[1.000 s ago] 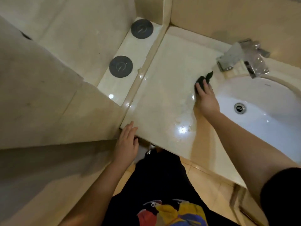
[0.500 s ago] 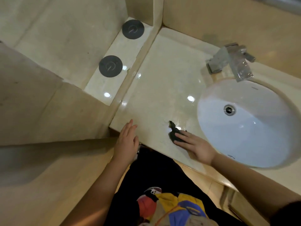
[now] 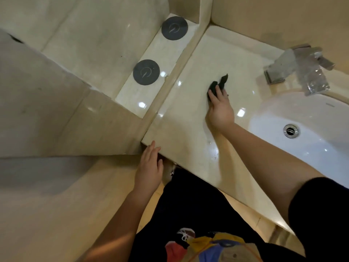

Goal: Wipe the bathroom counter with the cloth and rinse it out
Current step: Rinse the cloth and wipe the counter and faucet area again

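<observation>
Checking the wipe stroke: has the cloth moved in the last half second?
Yes. The cloth, under the right hand, went from the front edge of the counter back toward the faucet.

one wide view from the person's head, close above, facing steeply down onto the counter (image 3: 185,114); the sink (image 3: 321,157) lies at right, a lower ledge (image 3: 164,52) at left, the person's body (image 3: 188,214) at the bottom.

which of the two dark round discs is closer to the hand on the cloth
The front disc, nearer the person; the back disc sits in the far corner, farther from the right hand on the cloth.
</observation>
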`<state>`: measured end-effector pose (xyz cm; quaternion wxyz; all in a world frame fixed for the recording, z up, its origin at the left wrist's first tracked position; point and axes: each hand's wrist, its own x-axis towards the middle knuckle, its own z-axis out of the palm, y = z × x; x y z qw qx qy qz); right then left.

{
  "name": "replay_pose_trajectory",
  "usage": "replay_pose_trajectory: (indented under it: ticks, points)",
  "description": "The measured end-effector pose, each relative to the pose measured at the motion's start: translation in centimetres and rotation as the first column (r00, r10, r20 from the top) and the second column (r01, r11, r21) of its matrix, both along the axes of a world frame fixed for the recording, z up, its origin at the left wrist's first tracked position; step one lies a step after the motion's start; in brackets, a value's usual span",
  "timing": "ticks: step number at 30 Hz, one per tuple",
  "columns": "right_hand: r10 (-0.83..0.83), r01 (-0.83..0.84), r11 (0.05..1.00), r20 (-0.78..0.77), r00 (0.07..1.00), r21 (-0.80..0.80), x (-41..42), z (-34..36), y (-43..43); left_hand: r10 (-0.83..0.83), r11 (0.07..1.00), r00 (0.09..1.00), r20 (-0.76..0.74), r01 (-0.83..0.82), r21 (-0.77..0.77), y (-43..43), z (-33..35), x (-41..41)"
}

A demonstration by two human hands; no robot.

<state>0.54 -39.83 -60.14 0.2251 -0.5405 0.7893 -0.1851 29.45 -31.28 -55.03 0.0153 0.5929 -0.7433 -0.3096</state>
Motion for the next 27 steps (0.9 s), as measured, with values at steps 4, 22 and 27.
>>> replay_pose_trajectory:
  ticks: [4, 22, 27]
  points:
    - [0.315, -0.316, 0.948, 0.039, 0.948, 0.031, 7.2, 0.4, -3.7, 0.072, 0.997, 0.997, 0.040, -0.071, -0.007, -0.8, 0.5, 0.9]
    - [0.281, -0.302, 0.937, -0.137, 0.950, -0.176, -4.1, -1.2, 2.4, -0.065, 0.997, 0.998, -0.015, 0.064, -0.047, -3.9, -0.4, -3.9]
    - [-0.252, 0.251, 0.968, -0.079, 0.964, -0.024, -10.4, -0.2, 0.4, -0.164, 0.984, 0.986, -0.012, 0.163, -0.072, -7.6, -1.6, -9.5]
